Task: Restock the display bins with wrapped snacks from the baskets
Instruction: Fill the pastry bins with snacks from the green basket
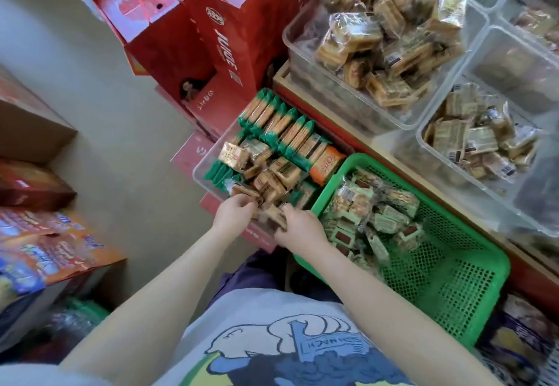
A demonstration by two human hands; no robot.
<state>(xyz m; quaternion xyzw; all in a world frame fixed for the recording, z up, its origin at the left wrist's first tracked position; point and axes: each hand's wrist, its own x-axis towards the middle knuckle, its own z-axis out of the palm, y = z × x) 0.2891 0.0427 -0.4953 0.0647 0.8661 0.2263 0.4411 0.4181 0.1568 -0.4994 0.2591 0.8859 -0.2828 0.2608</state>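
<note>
Soft printed shirt (272, 340); left hand (234, 211) and right hand (298, 227) together, gripping crinkly wrapped snacks (269, 214) over clear plastic bin (205, 161); beside, perforated green basket (453, 270) holding packets.

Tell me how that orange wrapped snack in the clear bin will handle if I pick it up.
The orange snack looks small and flat, so probably light. Its glossy wrapper may be a bit slippery and crinkle under the fingers. It lies loose atop green packs in the clear bin, so it should lift freely, though what's inside could crumble if squeezed.
</note>
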